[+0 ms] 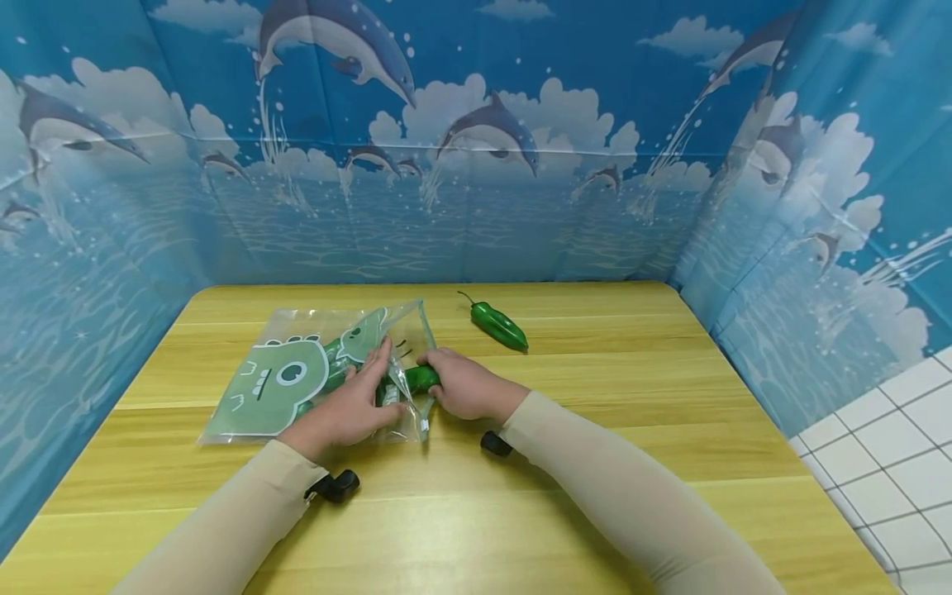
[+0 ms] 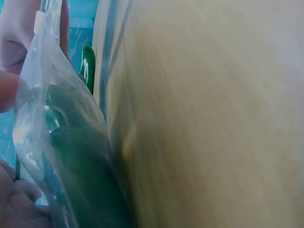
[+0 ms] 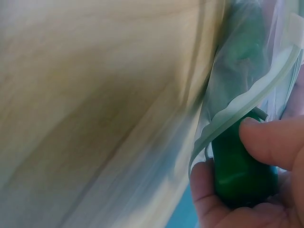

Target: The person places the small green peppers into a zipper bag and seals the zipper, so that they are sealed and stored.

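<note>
On the wooden worktop (image 1: 640, 413), a transparent bag (image 1: 256, 405) with a green cartoon print lies in the left half, its mouth toward the right edge. The left hand (image 1: 349, 409) rests upon the bag beside this mouth, its fingers rather straight and not clenched. The right hand (image 1: 467, 387) grasps a green pepper (image 3: 244, 171) between thumb and fingers, exactly at the mouth; the bag's sealing strip (image 3: 247, 104) crosses before one end of it. More green shapes show through the plastic. A second pepper (image 1: 500, 327) lies alone near the far edge, well apart from the left and right edges.
</note>
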Motion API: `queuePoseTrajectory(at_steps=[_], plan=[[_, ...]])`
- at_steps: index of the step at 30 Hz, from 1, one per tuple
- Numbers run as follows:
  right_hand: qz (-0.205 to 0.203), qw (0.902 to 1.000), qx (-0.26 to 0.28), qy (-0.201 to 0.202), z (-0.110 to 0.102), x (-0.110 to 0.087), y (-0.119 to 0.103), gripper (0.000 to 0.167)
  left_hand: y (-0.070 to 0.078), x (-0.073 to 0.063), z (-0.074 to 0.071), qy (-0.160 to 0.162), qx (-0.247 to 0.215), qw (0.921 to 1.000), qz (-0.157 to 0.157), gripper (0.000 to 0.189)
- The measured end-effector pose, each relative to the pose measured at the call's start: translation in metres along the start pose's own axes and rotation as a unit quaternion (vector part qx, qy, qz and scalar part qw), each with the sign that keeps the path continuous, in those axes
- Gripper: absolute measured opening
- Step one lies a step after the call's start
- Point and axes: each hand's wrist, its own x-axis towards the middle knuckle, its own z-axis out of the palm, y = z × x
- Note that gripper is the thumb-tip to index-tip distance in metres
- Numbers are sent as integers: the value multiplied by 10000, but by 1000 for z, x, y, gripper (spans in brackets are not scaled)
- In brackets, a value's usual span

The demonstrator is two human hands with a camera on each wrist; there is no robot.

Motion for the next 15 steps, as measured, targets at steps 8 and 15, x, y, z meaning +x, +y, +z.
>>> queuePoseTrajectory(at_steps=[8,15], plan=[[-86,9998,-181,94,3,3,-2,44,-1,0,0,-13,-40,10000,-16,107],[-63,9998,-174,93,5,4,-4,47,-1,-1,0,13,-77,9999,-108,108]])
